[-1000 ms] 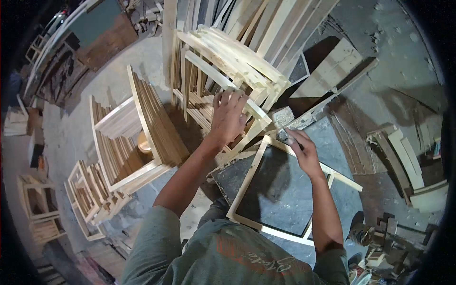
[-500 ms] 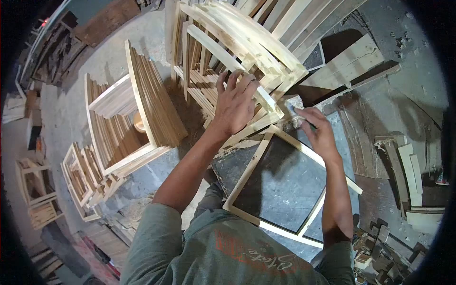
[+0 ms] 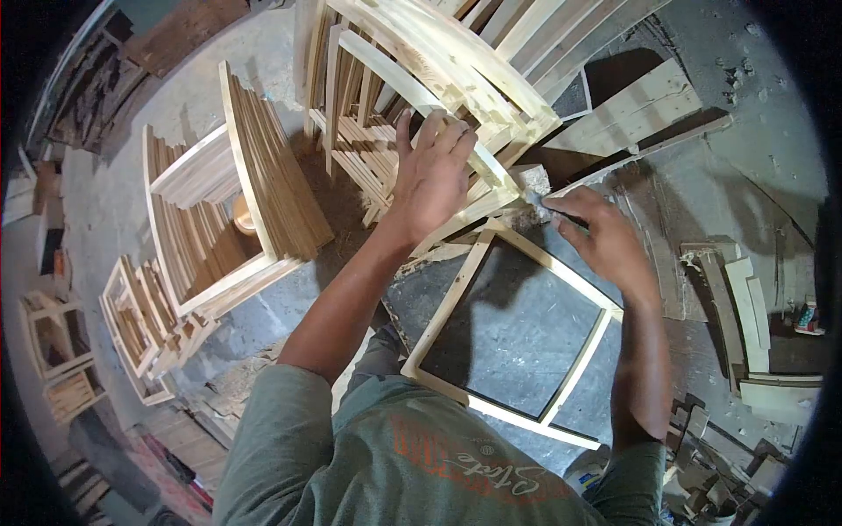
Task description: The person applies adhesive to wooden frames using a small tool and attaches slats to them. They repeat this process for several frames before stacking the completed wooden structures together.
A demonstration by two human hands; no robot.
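My left hand (image 3: 431, 171) reaches over a pale wooden frame (image 3: 381, 66) leaning at the front of a stack, its fingers curled across the upper rail. In my right hand (image 3: 605, 241) is a dark-handled tool with a flat grey blade (image 3: 534, 201). The blade's tip points left, right at the lower corner of that frame. Just behind the blade sits a rough, whitish block (image 3: 534, 178). Below my hands, another wooden frame (image 3: 447, 304) with a crossbar lies flat on a grey surface (image 3: 509, 324).
A row of stacked frames (image 3: 246, 175) stands to the left, with smaller frames (image 3: 132, 324) beside it. Wooden boards (image 3: 614, 118) lie at upper right. Curved wood pieces (image 3: 745, 307) rest at far right, above a heap of offcuts (image 3: 719, 473).
The tool in my right hand has turned, and its blade now points at the frame's corner. My left hand stays on the rail. The whole view has shifted slightly.
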